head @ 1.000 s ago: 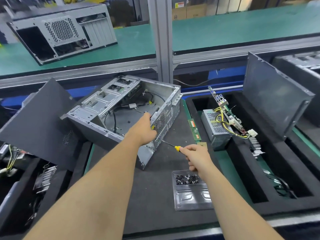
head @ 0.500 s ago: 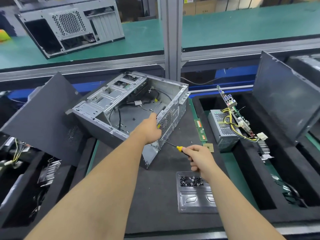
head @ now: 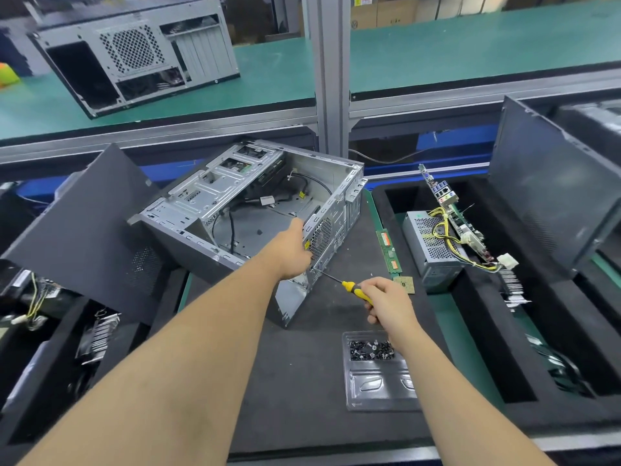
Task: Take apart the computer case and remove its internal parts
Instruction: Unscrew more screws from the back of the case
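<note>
Computer case (head: 235, 210) is looking stiff, light (gutted), sharp-edged. Left hand (head: 292, 253) is gripping its rear panel at twelve o'clock; right hand (head: 386, 302) is clamping a screwdriver (head: 339, 280).

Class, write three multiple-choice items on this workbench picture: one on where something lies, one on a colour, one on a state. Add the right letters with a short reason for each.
1. Where is the clear tray of screws?
A. Inside the open case
B. On the dark mat, in front of the open case
C. On the green upper shelf

2. What colour is the screwdriver handle?
A. Yellow and black
B. Red
C. Blue

3. What is the left hand doing?
A. Hanging idle
B. Holding a cable
C. Gripping the open case at its perforated rear panel

Answers: 1 B, the tray lies on the mat near the right hand; 2 A, yellow with black shows above the fist; 3 C, the hand grips the panel's edge.
</note>
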